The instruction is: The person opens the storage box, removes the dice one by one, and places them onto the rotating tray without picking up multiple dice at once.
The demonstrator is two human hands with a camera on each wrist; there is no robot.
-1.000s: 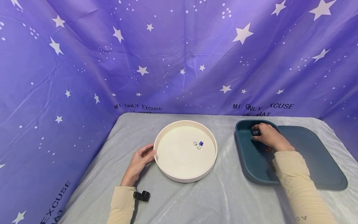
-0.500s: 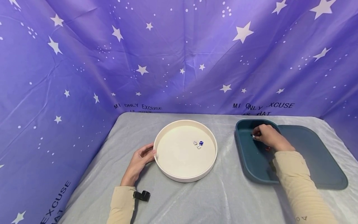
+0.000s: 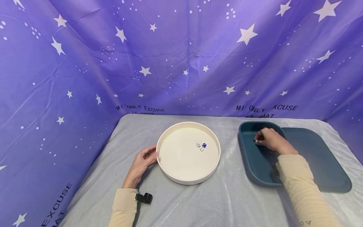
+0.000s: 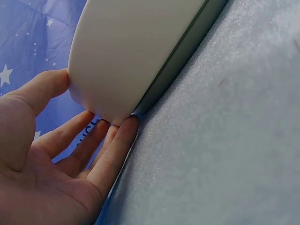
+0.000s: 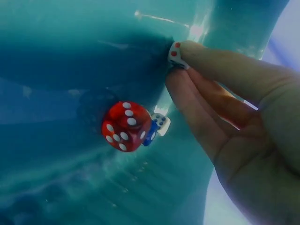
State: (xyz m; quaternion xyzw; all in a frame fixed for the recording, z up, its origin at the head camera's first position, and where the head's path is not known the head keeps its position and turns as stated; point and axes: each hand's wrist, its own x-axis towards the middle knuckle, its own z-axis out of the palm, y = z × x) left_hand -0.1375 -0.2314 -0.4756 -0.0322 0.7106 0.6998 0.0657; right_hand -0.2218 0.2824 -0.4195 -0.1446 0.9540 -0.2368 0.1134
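Observation:
My left hand point(image 3: 142, 162) holds the near-left side of a round cream tray point(image 3: 173, 179), thumb at the rim and fingers against the outer wall point(image 4: 108, 70). Two white dice point(image 3: 202, 149) and a blue die point(image 3: 204, 145) lie close together on its floor. My right hand point(image 3: 270, 138) is inside a deep teal bin point(image 3: 246, 160), pinching a small white die with red pips point(image 5: 174, 54) between thumb and fingers. Below it in the right wrist view are a large translucent red die point(image 5: 126, 126), a blue die point(image 5: 149, 134) and a white die point(image 5: 161, 123).
A flat teal panel point(image 3: 326, 164) lies right of the bin, partly behind my right sleeve point(image 3: 300, 179). A grey cloth point(image 3: 227, 201) covers the table. A purple star-printed curtain point(image 3: 187, 88) stands behind and at the sides. My left wrist wears a black band point(image 3: 144, 198).
The right hand shifts slightly toward me inside the bin. A dark bluish thing showed at its fingertips a second ago; a white die shows there now. The left hand and tray stay put.

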